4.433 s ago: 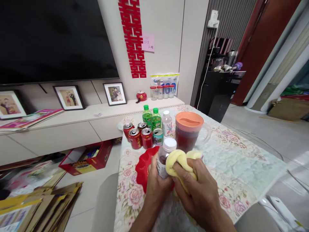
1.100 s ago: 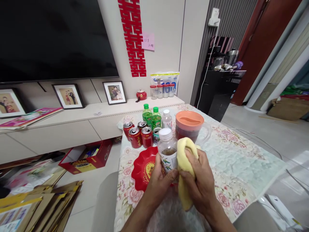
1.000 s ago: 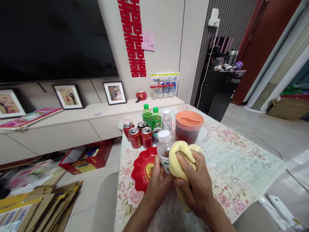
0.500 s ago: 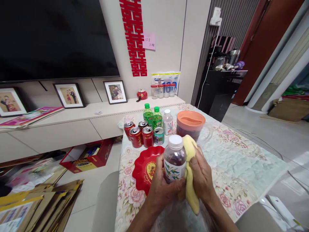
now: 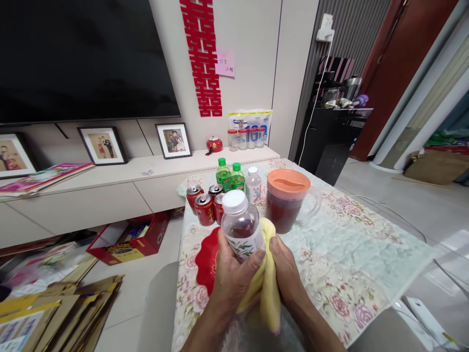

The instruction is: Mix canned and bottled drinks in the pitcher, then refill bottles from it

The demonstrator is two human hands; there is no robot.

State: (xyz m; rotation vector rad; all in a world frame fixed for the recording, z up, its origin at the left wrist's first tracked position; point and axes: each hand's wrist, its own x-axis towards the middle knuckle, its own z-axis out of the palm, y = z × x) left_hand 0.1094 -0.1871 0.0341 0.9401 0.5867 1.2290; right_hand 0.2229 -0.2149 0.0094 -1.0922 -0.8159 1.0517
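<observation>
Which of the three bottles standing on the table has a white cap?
The clear bottle just left of the orange-lidded pitcher. The other two, the green bottles, have green caps.

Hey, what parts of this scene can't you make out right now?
All head view:
- Held bottle, base: behind left hand.
- Right hand, some fingertips: behind yellow cloth.
- Red plate, right side: behind bottle and left hand.
- Television, top: cut off by picture edge.
</observation>
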